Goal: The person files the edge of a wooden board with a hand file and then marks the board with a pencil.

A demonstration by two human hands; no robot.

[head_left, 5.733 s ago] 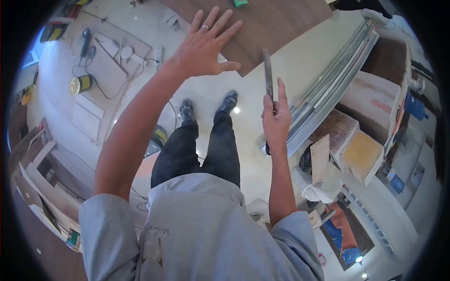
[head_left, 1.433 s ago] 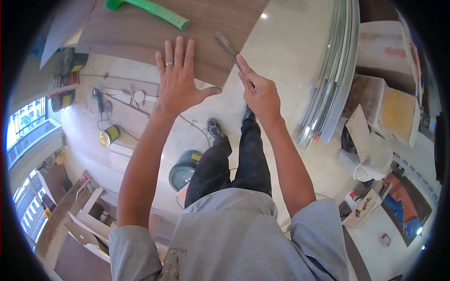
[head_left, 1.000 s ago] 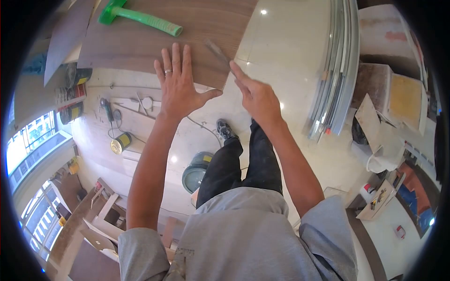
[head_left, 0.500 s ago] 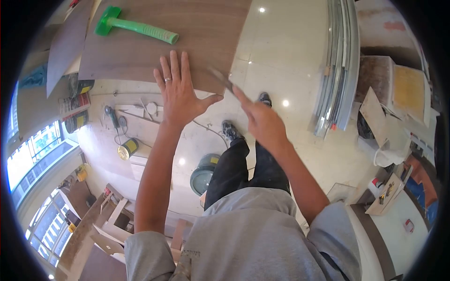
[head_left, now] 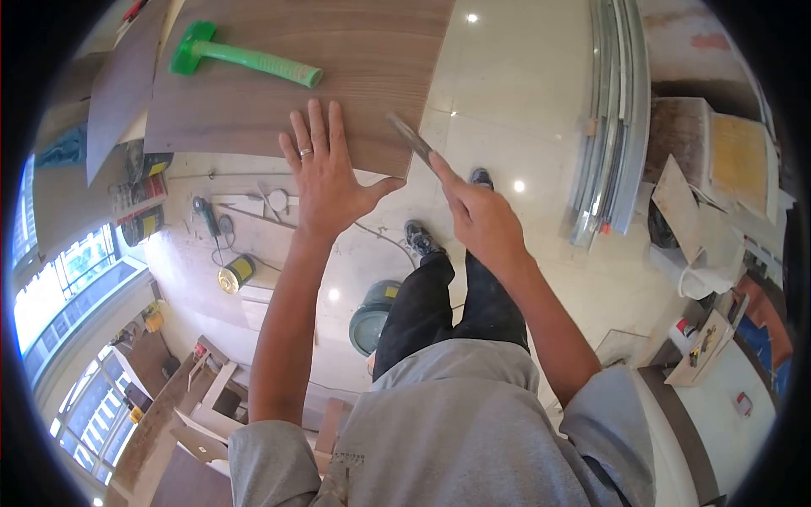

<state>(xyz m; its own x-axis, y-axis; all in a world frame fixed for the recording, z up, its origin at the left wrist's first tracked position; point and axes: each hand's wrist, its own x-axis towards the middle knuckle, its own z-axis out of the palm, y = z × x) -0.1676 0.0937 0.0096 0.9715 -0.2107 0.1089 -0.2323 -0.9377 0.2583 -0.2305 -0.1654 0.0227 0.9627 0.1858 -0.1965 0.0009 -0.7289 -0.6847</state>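
Raised slightly since before, right hand (head_left: 480, 221) grips a metal file (head_left: 411, 139) at the wood panel's (head_left: 279, 110) corner; left hand (head_left: 328, 173) lies open, flat on it, below the green mallet (head_left: 241, 56).

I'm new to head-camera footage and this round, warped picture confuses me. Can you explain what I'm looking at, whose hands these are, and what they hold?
The camera sits on a person's head and looks down, so you see their own grey shirt, dark trousers and shoes from above; the wide lens bends everything into a circle. There is no machine here, only two bare hands. The left hand, with a ring, is spread flat on the near edge of a brown wooden panel. The right hand grips a long thin metal tool, probably a file, whose tip meets the panel's corner. A green mallet lies on the panel. Far below is a pale floor with a yellow can, a round bucket and a bundle of metal strips.
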